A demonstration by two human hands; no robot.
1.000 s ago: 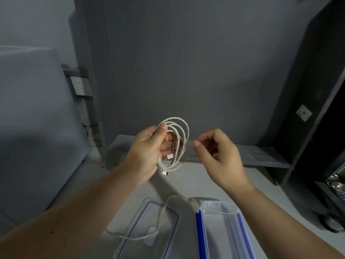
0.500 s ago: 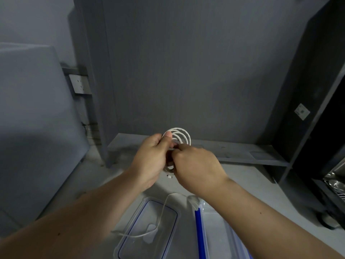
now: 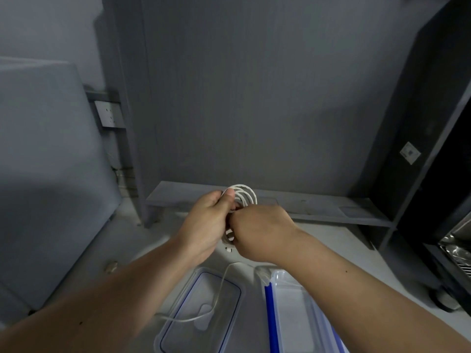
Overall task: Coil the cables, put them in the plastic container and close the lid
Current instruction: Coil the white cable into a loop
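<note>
- Both forearms reach forward from the bottom corners and meet in the middle, above the table [image 3: 142, 240].
- The left hand [image 3: 207, 222] shows its back, the thumb laid up along the top; it is closed on the coiled white cable [image 3: 243, 196], thumb pressing the loops against the fingers.
- The right hand [image 3: 257, 231] sits knuckle to knuckle with the left, curled in a loose fist at the coil's lower half; its fingertips are hidden, so whether it pinches the cable cannot be told.
- The coil stands roughly upright between the hands, its long axis running up and away; several round loops fan out above the left thumb, and a short plug end hangs just under the two hands.
- The cable is thin, white and smooth.
- Below the left wrist lies a clear lid [image 3: 204, 309] with a blue seal line, flat on the table; a second thin cable [image 3: 219, 291] trails across it.
- Under the right forearm sits the open plastic container [image 3: 293, 314], clear with blue edges, just beside the lid.
</note>
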